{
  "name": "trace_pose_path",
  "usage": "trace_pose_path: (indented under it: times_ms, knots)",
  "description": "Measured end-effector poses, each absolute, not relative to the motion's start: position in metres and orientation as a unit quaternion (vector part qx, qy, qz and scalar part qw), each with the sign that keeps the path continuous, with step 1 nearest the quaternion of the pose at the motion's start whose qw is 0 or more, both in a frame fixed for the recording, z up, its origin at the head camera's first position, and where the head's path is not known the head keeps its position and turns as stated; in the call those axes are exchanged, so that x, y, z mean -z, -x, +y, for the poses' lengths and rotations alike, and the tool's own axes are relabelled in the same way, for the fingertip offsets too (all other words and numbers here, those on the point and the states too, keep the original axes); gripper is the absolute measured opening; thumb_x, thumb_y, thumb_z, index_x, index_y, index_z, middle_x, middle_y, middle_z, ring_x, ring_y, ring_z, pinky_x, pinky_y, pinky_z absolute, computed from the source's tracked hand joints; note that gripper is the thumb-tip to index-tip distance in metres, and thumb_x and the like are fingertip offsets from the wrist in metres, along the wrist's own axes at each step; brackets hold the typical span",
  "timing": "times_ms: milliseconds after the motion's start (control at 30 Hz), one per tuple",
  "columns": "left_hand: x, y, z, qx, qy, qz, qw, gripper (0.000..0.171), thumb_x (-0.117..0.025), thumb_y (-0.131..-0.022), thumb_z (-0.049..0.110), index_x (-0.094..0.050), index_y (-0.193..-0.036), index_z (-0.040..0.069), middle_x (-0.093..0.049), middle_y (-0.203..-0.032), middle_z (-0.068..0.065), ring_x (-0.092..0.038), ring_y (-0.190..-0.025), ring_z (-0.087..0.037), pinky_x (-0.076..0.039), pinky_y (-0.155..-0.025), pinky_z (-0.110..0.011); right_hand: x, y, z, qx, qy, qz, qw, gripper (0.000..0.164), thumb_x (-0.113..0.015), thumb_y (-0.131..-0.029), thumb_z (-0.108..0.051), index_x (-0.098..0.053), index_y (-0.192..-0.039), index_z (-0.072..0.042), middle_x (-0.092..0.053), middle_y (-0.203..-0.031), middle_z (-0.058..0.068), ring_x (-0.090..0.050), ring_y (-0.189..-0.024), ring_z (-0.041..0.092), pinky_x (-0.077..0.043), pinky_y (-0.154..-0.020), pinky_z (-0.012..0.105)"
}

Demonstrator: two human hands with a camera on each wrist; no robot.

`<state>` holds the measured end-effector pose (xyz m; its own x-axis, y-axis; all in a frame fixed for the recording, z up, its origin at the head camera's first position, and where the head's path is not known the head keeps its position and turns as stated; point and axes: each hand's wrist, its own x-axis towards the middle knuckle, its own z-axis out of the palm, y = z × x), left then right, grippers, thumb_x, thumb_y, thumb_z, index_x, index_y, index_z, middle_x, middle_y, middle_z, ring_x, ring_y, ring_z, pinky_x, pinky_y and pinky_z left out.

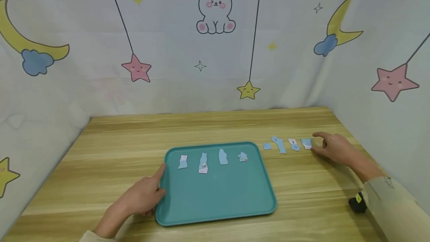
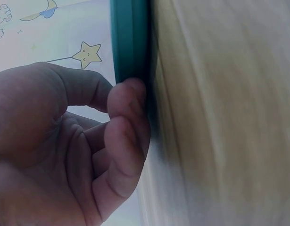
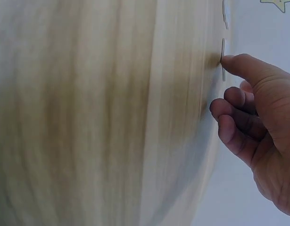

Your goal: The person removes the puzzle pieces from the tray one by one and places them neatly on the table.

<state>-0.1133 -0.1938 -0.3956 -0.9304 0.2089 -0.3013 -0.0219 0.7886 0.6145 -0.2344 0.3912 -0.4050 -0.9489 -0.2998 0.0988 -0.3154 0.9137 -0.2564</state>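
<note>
My left hand (image 1: 142, 195) is at the left rim of a teal tray (image 1: 215, 201), its index finger stretched along the rim and its thumb close below. In the left wrist view the other fingers bend under, right against the side of the tray (image 2: 130, 37). My right hand (image 1: 337, 150) lies at the rightmost torn paper piece (image 1: 306, 142), a light blue one with a white lower edge. Its thumb tip meets that piece's right side; the index finger sits apart, higher up. The right wrist view shows a fingertip at the edge of the piece (image 3: 223, 73).
Left of that piece lie more scraps: a white-and-blue one (image 1: 293, 145), a long blue one (image 1: 279, 145) and a small blue one (image 1: 267, 146). Several torn pieces, including a tall one (image 1: 203, 163), line the tray's upper part. A black object (image 1: 357, 203) is by the right sleeve.
</note>
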Motion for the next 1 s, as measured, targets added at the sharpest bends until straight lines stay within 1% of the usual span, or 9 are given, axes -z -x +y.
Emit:
trace_pose_path:
  times_ms: [100,200,367,533,733,867,1000]
  knots:
    - [0.396,0.113,-0.194,-0.322,-0.057,0.928,0.177,0.079,-0.051,-0.099,0.004,-0.01,-0.166,-0.008,-0.058,-0.053,-0.008,-0.054,-0.038,-0.017,-0.046,-0.043,-0.033,0.406,0.235,0.392,-0.16,-0.147,-0.976,0.023,0.055,-0.071,-0.1,-0.022,-0.056,-0.14,0.013,-0.061,-0.063,-0.005,-0.053,-0.051,0.011,-0.042,-0.055,0.029]
    - [0.397,0.113,-0.195,-0.322,-0.064,0.928,0.174,0.079,-0.052,-0.1,0.004,-0.01,-0.166,-0.009,-0.058,-0.053,-0.008,-0.054,-0.038,-0.017,-0.047,-0.042,-0.034,0.407,0.233,0.391,-0.191,-0.134,-0.972,0.019,0.054,-0.067,-0.102,-0.02,-0.054,-0.143,0.013,-0.06,-0.059,-0.004,-0.056,-0.048,0.013,-0.043,-0.053,0.028]
    - [0.396,0.113,-0.195,-0.322,-0.063,0.929,0.174,0.079,-0.052,-0.1,0.004,-0.01,-0.166,-0.009,-0.058,-0.053,-0.007,-0.054,-0.038,-0.017,-0.047,-0.042,-0.034,0.405,0.228,0.385,-0.218,-0.122,-0.968,0.032,0.052,-0.065,-0.105,-0.022,-0.055,-0.143,0.011,-0.061,-0.06,-0.003,-0.054,-0.048,0.014,-0.043,-0.053,0.028]
    - [0.396,0.113,-0.195,-0.322,-0.061,0.928,0.174,0.079,-0.052,-0.1,0.004,-0.01,-0.166,-0.008,-0.058,-0.053,-0.008,-0.054,-0.039,-0.018,-0.047,-0.043,-0.034,0.398,0.224,0.372,-0.25,-0.13,-0.958,0.054,0.05,-0.067,-0.104,-0.025,-0.059,-0.142,0.007,-0.062,-0.061,0.001,-0.049,-0.046,0.012,-0.042,-0.054,0.028]
    - [0.396,0.113,-0.195,-0.32,-0.06,0.929,0.176,0.079,-0.052,-0.1,0.004,-0.01,-0.166,-0.008,-0.058,-0.053,-0.008,-0.054,-0.039,-0.018,-0.047,-0.043,-0.033,0.391,0.222,0.355,-0.308,-0.131,-0.941,0.046,0.05,-0.069,-0.103,-0.027,-0.06,-0.143,0.003,-0.062,-0.061,0.007,-0.05,-0.045,0.012,-0.041,-0.047,0.029]
    - [0.396,0.113,-0.194,-0.321,-0.06,0.929,0.177,0.08,-0.052,-0.1,0.004,-0.01,-0.166,-0.008,-0.058,-0.054,-0.008,-0.055,-0.04,-0.018,-0.048,-0.043,-0.033,0.389,0.219,0.344,-0.332,-0.134,-0.933,0.046,0.05,-0.07,-0.102,-0.027,-0.061,-0.142,0.002,-0.061,-0.061,0.006,-0.049,-0.045,0.012,-0.041,-0.047,0.029]
    - [0.396,0.113,-0.195,-0.323,-0.062,0.928,0.176,0.079,-0.053,-0.1,0.003,-0.01,-0.166,-0.008,-0.058,-0.054,-0.009,-0.055,-0.04,-0.019,-0.048,-0.043,-0.034,0.387,0.217,0.336,-0.353,-0.131,-0.926,0.036,0.053,-0.071,-0.102,-0.03,-0.061,-0.143,0.001,-0.06,-0.061,0.005,-0.048,-0.046,0.012,-0.04,-0.046,0.029]
